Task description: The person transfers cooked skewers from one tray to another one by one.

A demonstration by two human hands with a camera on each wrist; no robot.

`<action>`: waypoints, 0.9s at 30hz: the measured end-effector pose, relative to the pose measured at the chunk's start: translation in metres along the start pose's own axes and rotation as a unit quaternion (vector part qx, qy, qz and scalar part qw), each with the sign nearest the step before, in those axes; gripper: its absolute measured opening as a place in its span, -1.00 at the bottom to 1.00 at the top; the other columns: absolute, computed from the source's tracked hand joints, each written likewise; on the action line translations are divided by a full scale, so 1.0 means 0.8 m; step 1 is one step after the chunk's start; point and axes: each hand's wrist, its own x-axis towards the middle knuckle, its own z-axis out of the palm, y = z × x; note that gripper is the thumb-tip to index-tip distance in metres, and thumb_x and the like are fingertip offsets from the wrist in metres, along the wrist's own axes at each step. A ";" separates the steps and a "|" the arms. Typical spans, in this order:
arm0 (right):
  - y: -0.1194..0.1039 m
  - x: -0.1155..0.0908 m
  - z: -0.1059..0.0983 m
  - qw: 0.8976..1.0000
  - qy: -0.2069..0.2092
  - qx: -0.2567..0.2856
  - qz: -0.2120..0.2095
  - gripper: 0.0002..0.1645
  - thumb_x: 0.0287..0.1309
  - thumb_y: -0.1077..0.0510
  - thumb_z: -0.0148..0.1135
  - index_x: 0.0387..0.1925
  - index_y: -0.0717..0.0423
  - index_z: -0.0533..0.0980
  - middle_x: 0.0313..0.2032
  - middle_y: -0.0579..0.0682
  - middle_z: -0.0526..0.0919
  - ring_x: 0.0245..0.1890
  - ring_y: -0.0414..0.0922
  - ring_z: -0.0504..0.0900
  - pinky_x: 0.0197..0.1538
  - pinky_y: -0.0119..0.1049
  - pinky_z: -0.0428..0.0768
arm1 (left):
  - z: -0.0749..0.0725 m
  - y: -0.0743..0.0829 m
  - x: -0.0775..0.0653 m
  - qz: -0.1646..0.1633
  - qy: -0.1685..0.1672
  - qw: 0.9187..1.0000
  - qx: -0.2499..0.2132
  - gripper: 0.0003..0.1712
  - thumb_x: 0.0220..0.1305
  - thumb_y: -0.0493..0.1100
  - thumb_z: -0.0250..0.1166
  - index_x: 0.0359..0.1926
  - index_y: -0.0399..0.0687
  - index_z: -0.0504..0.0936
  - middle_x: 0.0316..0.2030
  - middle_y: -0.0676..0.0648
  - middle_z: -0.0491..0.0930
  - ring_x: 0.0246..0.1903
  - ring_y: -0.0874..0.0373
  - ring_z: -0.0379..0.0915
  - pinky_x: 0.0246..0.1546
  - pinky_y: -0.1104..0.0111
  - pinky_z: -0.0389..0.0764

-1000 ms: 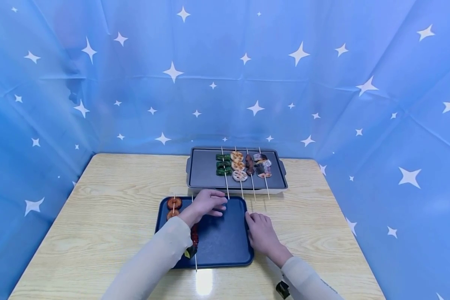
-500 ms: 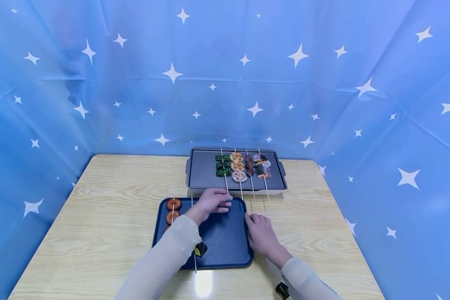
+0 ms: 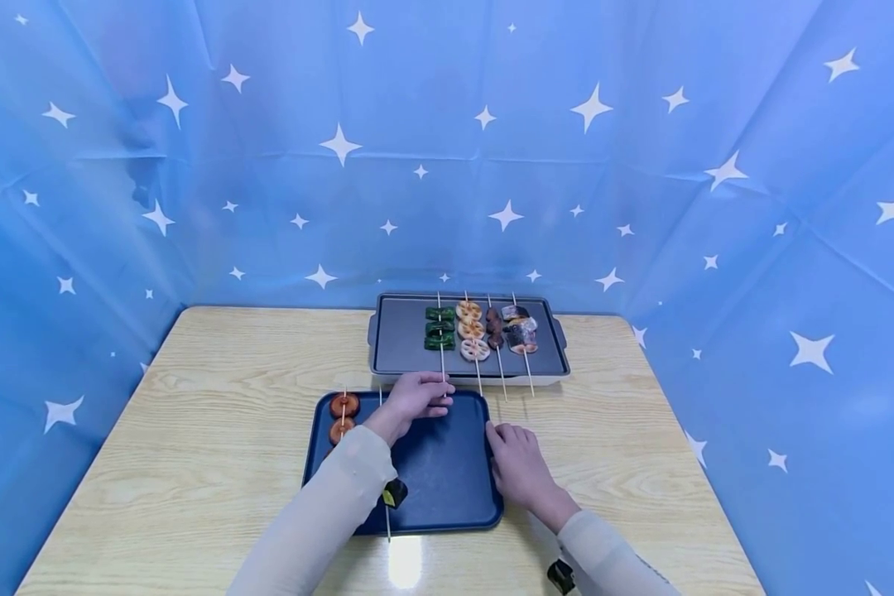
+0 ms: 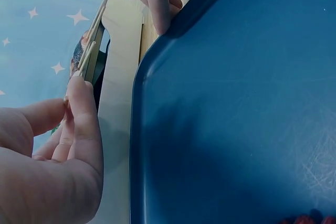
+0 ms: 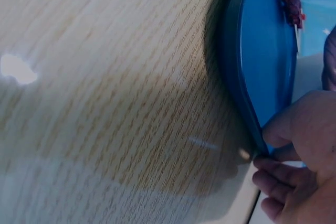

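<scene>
My left hand pinches the stick's near end on a skewer of green pieces, between thumb and forefinger in the left wrist view. The green pieces lie on the dark griddle at the back. My right hand holds the right rim of the blue tray, thumb over the edge and fingers outside it, as the right wrist view shows. On the tray's left lie a skewer of round brown slices and another skewer, mostly hidden by my left sleeve, with a dark green and yellow piece showing.
Right of the green skewer, the griddle bears a lotus root skewer, a brown meat skewer and a fish-like skewer. Their sticks overhang its front edge. The wooden table meets a blue star-patterned curtain behind.
My left hand has reached right to the green skewer's stick and taken hold of it. The stick's near end has then shifted slightly left. My right hand stays on the tray rim.
</scene>
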 end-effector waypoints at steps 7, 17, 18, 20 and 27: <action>0.000 0.000 -0.002 1.000 0.008 -0.009 -0.003 -0.36 0.13 0.24 0.27 0.25 0.36 0.40 -0.01 0.20 0.55 0.04 0.16 0.52 0.15 0.10 0.47 | -0.002 0.006 -0.005 0.000 0.004 1.000 -0.006 -0.58 0.40 -0.20 0.17 0.23 -0.19 0.51 0.08 -0.19 0.64 -0.20 0.23 0.67 -0.19 0.41 0.75; 0.000 -0.001 -0.005 1.000 -0.002 -0.016 0.000 -0.37 0.17 0.21 0.24 0.27 0.34 0.39 0.08 0.23 0.54 0.11 0.17 0.51 0.19 0.12 0.46 | -0.006 0.007 -0.008 0.014 -0.005 1.000 -0.010 -0.58 0.38 -0.24 0.18 0.23 -0.21 0.51 0.08 -0.21 0.64 -0.15 0.19 0.67 -0.18 0.40 0.75; 0.000 -0.001 -0.004 1.000 -0.004 -0.014 0.001 -0.37 0.17 0.21 0.24 0.27 0.34 0.39 0.10 0.23 0.53 0.12 0.18 0.50 0.21 0.12 0.45 | -0.006 0.007 -0.008 0.015 -0.006 1.000 -0.009 -0.57 0.38 -0.24 0.18 0.23 -0.22 0.50 0.08 -0.21 0.64 -0.16 0.19 0.68 -0.18 0.40 0.75; 0.001 0.000 -0.004 1.000 -0.006 -0.013 0.001 -0.37 0.18 0.20 0.24 0.27 0.33 0.39 0.14 0.23 0.51 0.16 0.18 0.48 0.23 0.13 0.44 | -0.008 0.008 -0.010 0.015 -0.010 1.000 -0.007 -0.56 0.38 -0.23 0.18 0.24 -0.23 0.50 0.09 -0.22 0.63 -0.17 0.21 0.67 -0.18 0.40 0.75; 0.003 0.001 -0.001 1.000 -0.001 -0.014 -0.007 -0.38 0.16 0.21 0.24 0.25 0.34 0.41 0.17 0.23 0.49 0.19 0.18 0.46 0.24 0.12 0.43 | -0.013 0.011 -0.017 0.020 -0.019 1.000 -0.001 -0.54 0.38 -0.23 0.18 0.27 -0.26 0.47 0.12 -0.26 0.61 -0.19 0.23 0.68 -0.20 0.41 0.75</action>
